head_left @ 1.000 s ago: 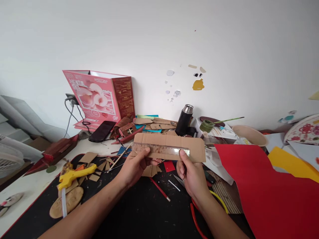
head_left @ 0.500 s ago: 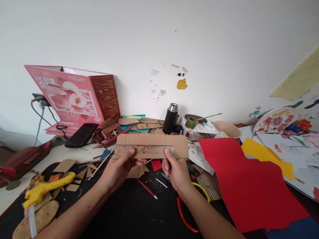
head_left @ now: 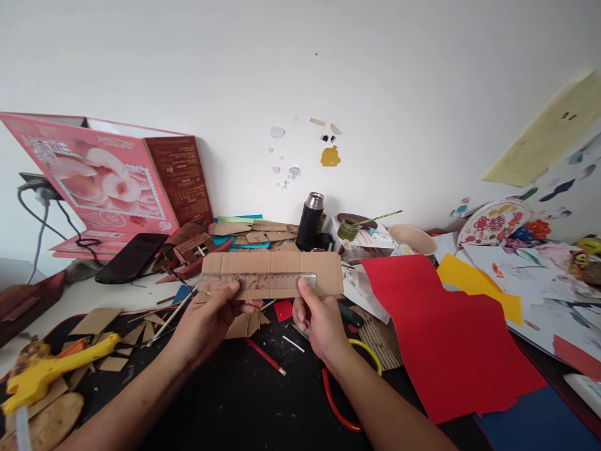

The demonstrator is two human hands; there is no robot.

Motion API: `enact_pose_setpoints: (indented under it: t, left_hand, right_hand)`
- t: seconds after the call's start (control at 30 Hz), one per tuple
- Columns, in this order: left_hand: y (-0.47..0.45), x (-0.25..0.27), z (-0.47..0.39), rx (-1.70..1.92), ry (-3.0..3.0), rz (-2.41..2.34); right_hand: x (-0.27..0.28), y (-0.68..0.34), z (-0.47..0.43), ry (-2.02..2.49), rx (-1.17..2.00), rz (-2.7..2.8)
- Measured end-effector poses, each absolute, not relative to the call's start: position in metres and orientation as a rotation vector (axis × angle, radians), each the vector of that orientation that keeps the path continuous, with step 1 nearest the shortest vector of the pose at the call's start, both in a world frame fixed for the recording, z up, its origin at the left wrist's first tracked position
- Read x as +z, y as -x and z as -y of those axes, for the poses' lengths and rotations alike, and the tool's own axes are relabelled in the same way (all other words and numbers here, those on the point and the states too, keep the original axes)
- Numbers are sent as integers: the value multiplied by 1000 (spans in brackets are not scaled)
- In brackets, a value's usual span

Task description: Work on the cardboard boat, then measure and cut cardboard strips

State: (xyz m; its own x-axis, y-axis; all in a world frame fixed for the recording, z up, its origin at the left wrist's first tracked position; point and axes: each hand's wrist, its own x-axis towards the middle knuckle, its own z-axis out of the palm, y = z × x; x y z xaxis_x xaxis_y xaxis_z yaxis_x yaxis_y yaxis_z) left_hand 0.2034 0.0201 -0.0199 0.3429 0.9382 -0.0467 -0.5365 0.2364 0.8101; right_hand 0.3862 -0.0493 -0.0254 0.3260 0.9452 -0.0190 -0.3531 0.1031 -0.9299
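Observation:
Between my two hands I hold up a strip of brown cardboard (head_left: 286, 262) with a clear plastic ruler (head_left: 267, 282) lying flat along its lower part. My left hand (head_left: 211, 319) is closed on the left portion, its thumb pressing the ruler to the card. Toward the other end my right hand (head_left: 322, 319) pinches both, thumb on the ruler and fingers curled underneath. Below them on the black mat are a red pencil (head_left: 265, 356) and a thin white stick (head_left: 293, 344). Scissors with red and yellow handles (head_left: 334, 401) lie partly hidden under my right wrist.
A yellow glue gun (head_left: 61, 369) rests among cardboard scraps at left. Behind stand a pink box (head_left: 113, 175), a phone (head_left: 130, 257), a black thermos (head_left: 310, 222) and a green paint jar (head_left: 347, 229). Red paper (head_left: 451, 344) covers the right side, with a beige bowl (head_left: 413, 238) behind.
The view has turned slightly right, so everything sits farther left in the picture. My hands keep the same grip on the cardboard and ruler.

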Motion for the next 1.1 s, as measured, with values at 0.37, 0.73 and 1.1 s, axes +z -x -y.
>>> enact_pose_setpoints:
  t: [0.37, 0.73, 1.1]
  left_hand:
    - [-204, -17, -18, 1111, -799, -607]
    - [-204, -20, -18, 1080, -816, -553]
    - [-205, -19, -17, 1083, -840, -542]
  right_hand:
    - [-26, -387, 50, 1029, 1091, 769]
    - [-21, -386, 52, 1002, 1023, 730]
    - [-23, -385, 53, 1015, 1008, 732]
